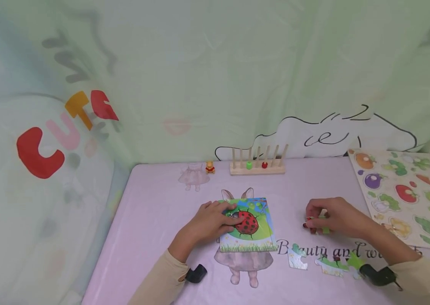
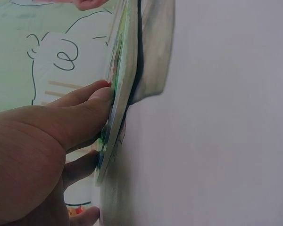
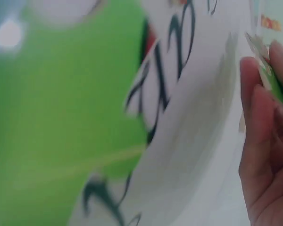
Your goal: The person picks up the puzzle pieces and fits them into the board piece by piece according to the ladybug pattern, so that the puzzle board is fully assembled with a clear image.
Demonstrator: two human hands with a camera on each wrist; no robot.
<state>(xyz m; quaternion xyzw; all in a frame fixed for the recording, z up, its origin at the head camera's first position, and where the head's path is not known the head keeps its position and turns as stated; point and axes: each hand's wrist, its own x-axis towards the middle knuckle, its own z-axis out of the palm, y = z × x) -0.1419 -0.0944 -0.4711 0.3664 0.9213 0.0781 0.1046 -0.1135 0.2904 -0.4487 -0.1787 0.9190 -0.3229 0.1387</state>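
A square ladybug puzzle board [image 1: 262, 243] lies on the table in the middle of the head view. My left hand [image 1: 211, 220] rests on its left part, thumb and fingertips touching the picture; the left wrist view shows the board [image 2: 126, 84] edge-on beside the hand [image 2: 47, 136]. To the right, my right hand [image 1: 338, 216] pinches a puzzle piece [image 1: 326, 230] coloured green and red, mostly covered by the fingers. In the right wrist view this piece [image 3: 272, 84] sits between thumb and fingers of the hand [image 3: 269, 155]. Loose puzzle pieces [image 1: 297, 257] lie nearer my body.
At the back stands a wooden peg rack [image 1: 257, 170] with a green and a red bead. Left of it is a small bear figure [image 1: 209, 167]. A wooden vegetable puzzle board [image 1: 384, 212] lies on the right. More loose pieces [image 1: 331, 267] lie beside my right wrist.
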